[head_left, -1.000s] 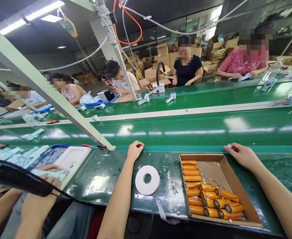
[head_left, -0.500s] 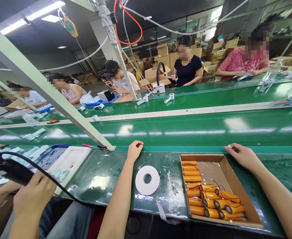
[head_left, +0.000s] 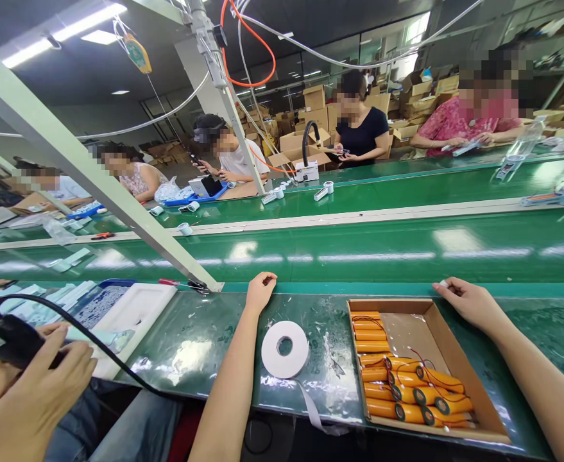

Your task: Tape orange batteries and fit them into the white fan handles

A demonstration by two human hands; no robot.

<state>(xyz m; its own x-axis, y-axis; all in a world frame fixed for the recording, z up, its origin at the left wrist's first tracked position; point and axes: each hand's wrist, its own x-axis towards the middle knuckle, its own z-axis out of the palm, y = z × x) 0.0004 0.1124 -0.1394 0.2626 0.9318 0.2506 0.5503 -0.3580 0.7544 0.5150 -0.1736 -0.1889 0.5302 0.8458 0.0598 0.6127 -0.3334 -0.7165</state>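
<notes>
My left hand [head_left: 261, 290] rests at the bench's far edge beside the green belt, its fingers curled closed. Whether anything is inside it is hidden. Further right, my right hand [head_left: 467, 301] lies at the same edge with thumb and fingers drawn together; a small whitish spot shows at the tips, too small to name. Between my forearms is a roll of white tape [head_left: 271, 362], its loose end hanging over the near edge. Next to it, a shallow cardboard box [head_left: 474, 378] holds several orange cylindrical battery packs [head_left: 378, 375] with thin wires.
At left, a co-worker's hands [head_left: 45, 385] hold a black corded device [head_left: 7, 337]. A white tray [head_left: 142, 308] and pale blue pieces lie beyond. A slanted metal post [head_left: 166, 237] meets the bench. Across the green belt [head_left: 334, 240], several people sit among small parts.
The co-worker's hands at left have moved left with the black device, and a second hand now shows near it. People across the belt shifted slightly. My hands have stayed still.
</notes>
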